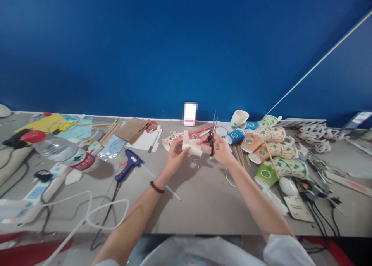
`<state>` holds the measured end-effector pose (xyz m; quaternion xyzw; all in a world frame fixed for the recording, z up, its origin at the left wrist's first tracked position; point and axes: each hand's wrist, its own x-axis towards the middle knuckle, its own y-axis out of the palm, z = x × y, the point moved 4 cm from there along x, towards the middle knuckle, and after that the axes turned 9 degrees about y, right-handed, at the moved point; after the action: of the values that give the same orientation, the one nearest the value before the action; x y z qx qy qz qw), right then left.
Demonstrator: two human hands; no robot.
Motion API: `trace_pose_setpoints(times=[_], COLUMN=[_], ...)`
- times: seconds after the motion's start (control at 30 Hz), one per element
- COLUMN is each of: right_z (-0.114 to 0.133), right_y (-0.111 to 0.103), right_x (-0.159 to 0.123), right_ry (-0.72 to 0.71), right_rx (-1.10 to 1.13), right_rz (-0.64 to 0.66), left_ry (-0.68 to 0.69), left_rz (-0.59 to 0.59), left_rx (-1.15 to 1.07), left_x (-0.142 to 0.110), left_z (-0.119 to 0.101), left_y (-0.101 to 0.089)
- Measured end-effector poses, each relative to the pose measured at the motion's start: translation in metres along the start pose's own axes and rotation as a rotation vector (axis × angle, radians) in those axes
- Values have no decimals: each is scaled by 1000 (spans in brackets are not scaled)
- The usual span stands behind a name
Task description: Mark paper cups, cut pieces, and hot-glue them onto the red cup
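My left hand (pixel 175 154) grips a piece of off-white paper (pixel 193 148), curled and cut, that looks like part of a paper cup. In my right hand (pixel 221 150) is a pair of black-handled scissors (pixel 214 131), its blades pointing up and away from me and slightly apart. Fingers of the right hand are close to the paper's right edge; whether they touch it I cannot tell. Behind my left hand lies a red-patterned paper cup (pixel 166 142), partly hidden. A blue glue gun (pixel 131 163) rests to the left of my left forearm.
A water bottle (pixel 65 151) lies on the left near a white power strip (pixel 39 192) and cables. Stacked paper cups (pixel 261 153) and wooden sticks (pixel 238 156) are on the right. A phone (pixel 190 114) leans against the blue wall. Cardboard (pixel 130 129) lies at the back left.
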<state>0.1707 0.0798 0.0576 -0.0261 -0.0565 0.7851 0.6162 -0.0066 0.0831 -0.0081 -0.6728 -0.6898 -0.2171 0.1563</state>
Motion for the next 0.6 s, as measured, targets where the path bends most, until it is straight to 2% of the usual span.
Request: trace_pose_setpoints(times=[0.13, 0.23, 0.33, 0.47, 0.6], right_z=[11, 14, 12, -1, -9], right_y=[-21, -30, -38, -43, -42], right_x=[-1, -4, -8, -9, -7], right_ry=[-48, -4, 67, 154, 181], right_rx=[-269, -441, -519, -550, -503], right_rz=[-90, 74, 221, 329, 360], left_ry=[-184, -330, -389, -416, -462], left_rz=[-44, -82, -145, -152, -152], left_rx=[-166, -221, -292, -354, -341], left_x=[-1, -3, -4, -5, -6], left_z=[7, 13, 16, 12, 8], left_y=[-1, -3, -4, -3, -2])
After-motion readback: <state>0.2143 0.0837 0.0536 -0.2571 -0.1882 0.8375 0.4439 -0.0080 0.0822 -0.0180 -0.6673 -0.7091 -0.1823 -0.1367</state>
